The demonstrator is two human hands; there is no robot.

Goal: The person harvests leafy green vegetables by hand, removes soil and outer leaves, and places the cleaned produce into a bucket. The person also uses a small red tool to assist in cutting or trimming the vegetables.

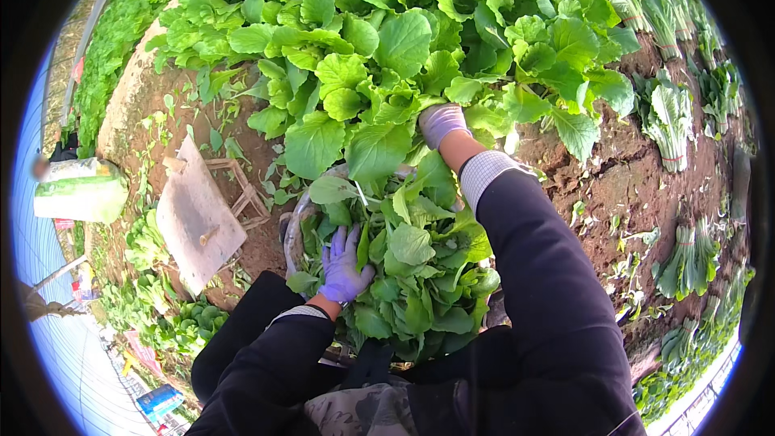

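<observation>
My left hand (345, 266), in a purple glove, lies palm down with fingers spread on the cut leafy greens (412, 254). These greens fill a round basin (295, 227) between my knees, and its pale rim shows on the left side. My right hand (442, 124), gloved as well, reaches forward into the growing leafy greens (402, 42) beyond the basin. Leaves cover its fingers, so I cannot tell whether they grip anything. Broad green leaves droop over the basin's far edge, just left of the right hand.
A small wooden stool (200, 212) lies tipped over on the soil at left. Tied bundles of greens (669, 124) are laid out along the bare soil (581, 188) at right. A white and green sack (82, 191) stands far left, near a blue package (159, 401).
</observation>
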